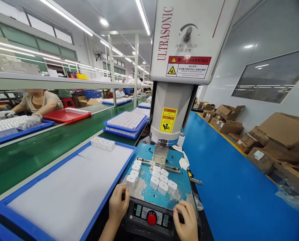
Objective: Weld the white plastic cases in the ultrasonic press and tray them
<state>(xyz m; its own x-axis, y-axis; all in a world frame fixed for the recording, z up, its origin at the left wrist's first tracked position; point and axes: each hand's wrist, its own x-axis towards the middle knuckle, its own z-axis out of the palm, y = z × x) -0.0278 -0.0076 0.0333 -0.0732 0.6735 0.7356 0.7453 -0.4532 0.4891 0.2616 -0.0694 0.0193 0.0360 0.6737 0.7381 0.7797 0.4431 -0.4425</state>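
Note:
My left hand [117, 204] rests curled on the left end of the welder's control panel [151, 216], fingers pressed on a dark button. At the panel's right end my right hand [187, 219] does the same. A red round button [152, 218] sits between them. Several small white cube housings [162, 182] stand on the worn blue base plate [144, 192] in two short rows. The metal horn [161, 154] of the ultrasonic press [182, 67] is down on the fixture behind them.
A blue tray [64, 190] with a white liner and a few white cubes lies at my left. Stacked blue trays [126, 123] of cubes stand behind it, beside a green conveyor [34, 150]. A person works across the belt. Cardboard boxes [272, 140] line the blue floor at right.

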